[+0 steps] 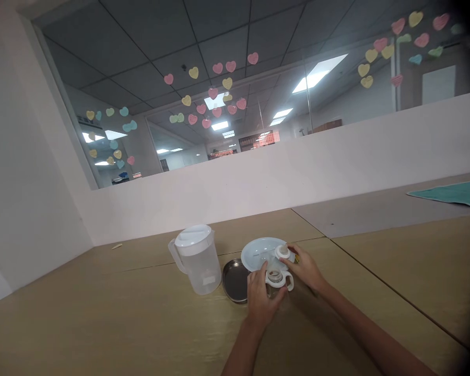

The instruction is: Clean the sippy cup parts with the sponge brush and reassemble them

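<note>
My left hand (260,296) is wrapped round a baby bottle (275,277) with white side handles; its round mouth faces up without a top. Between the thumb and fingers of my right hand (303,265) is the white teat cap (283,251), held apart from the bottle, just above and behind its mouth. Behind both hands a pale blue bowl (254,246) rests on the table, with something clear in it that I cannot make out. A dark metal tray (235,284) lies left of my left hand, partly hidden by it.
A clear plastic pitcher (199,266) with a white lid stands left of the tray. A teal cloth (458,193) lies at the far right. The wooden table (102,313) meets a white wall (219,193) below a window with heart-shaped notes.
</note>
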Motion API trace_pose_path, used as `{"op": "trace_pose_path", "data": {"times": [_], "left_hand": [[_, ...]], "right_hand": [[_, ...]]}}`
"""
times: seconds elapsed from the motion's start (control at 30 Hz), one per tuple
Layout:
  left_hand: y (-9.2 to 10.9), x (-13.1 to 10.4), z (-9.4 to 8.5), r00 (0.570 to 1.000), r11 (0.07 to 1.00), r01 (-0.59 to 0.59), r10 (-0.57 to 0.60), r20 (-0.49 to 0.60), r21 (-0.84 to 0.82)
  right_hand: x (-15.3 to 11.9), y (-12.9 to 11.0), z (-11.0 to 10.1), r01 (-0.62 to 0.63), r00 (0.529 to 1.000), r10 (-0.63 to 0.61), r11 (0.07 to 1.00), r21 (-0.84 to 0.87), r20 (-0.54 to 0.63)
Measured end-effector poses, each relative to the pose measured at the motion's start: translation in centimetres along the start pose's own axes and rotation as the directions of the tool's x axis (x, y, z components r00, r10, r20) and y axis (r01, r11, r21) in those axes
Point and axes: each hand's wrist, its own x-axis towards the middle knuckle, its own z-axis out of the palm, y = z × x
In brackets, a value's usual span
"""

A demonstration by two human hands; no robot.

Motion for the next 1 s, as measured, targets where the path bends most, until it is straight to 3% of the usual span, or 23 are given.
{"op": "trace_pose_path", "data": {"times": [0.2, 0.43, 0.6, 0.7, 0.8, 0.9, 1.0], "left_hand": [[0.2, 0.1, -0.2, 0.999, 1.000, 0.017, -0.016, 0.031, -0.018], [0.1, 0.1, -0.1, 1.000, 1.000, 0.012, -0.011, 0.029, -0.013], [0.1, 0.1, -0.1, 0.999, 1.000, 0.017, -0.016, 0.043, -0.016], [0.2, 0.1, -0.2, 0.999, 1.000, 0.014, -0.013, 0.040, -0.013], [0.2, 0.1, -0.2, 0.999, 1.000, 0.014, -0.013, 0.036, -0.014], [0.3, 0.1, -0.2, 0.999, 1.000, 0.024, -0.024, 0.042, -0.015], [0.3, 0.1, -0.2, 0.998, 0.998, 0.051, -0.050, 0.044, -0.024]], "right_hand": [[0.0, 0.1, -0.2, 0.107, 0.994, -0.104, 0.987, -0.120, 0.030], [-0.2, 0.3, -0.1, 0.071, 0.997, -0.076, 0.970, -0.232, -0.012], [-0.2, 0.7, -0.2, 0.049, 0.999, -0.045, 0.935, -0.350, 0.020], [-0.2, 1.1, -0.1, 0.200, 0.979, -0.197, 0.867, -0.456, 0.055], [-0.2, 1.4, 0.1, 0.305, 0.943, -0.322, 0.736, -0.604, 0.084], [-0.5, 1.5, 0.3, 0.344, 0.920, -0.370, 0.614, -0.710, 0.126], [-0.6, 1.4, 0.3, 0.372, 0.910, -0.378, 0.566, -0.736, 0.170]]}}
